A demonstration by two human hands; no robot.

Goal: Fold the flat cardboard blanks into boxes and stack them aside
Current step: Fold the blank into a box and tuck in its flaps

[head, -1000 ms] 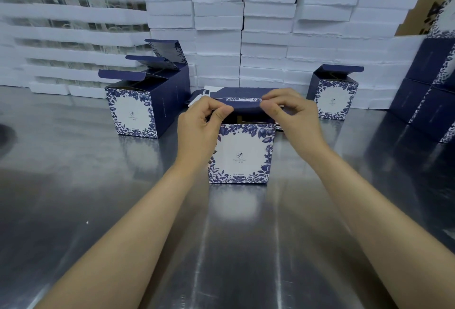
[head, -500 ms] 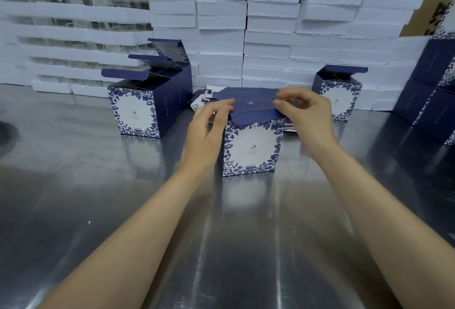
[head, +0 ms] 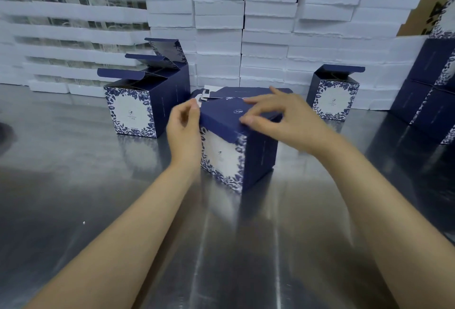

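Polished steel table (head: pixel 73 185), backed by white foam stacks (head: pixel 270 25), carries the box (head: pixel 226 158), which stands askew directly under the right hand (head: pixel 290 121) and against the left hand (head: pixel 184 133). Right fingers (head: pixel 248 119) are spread, tips pressing the lid (head: pixel 221 116) near its front edge. The left fingers (head: pixel 183 116) curl at the lid's corner; whether they pinch it I cannot tell. Uneven pressure could crease the lid or skid the box across the slick metal.

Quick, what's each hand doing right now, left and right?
Left hand: curled at the upper left edge of the blue floral box; grip cannot be told.
Right hand: open, fingertips pressing on its lid.
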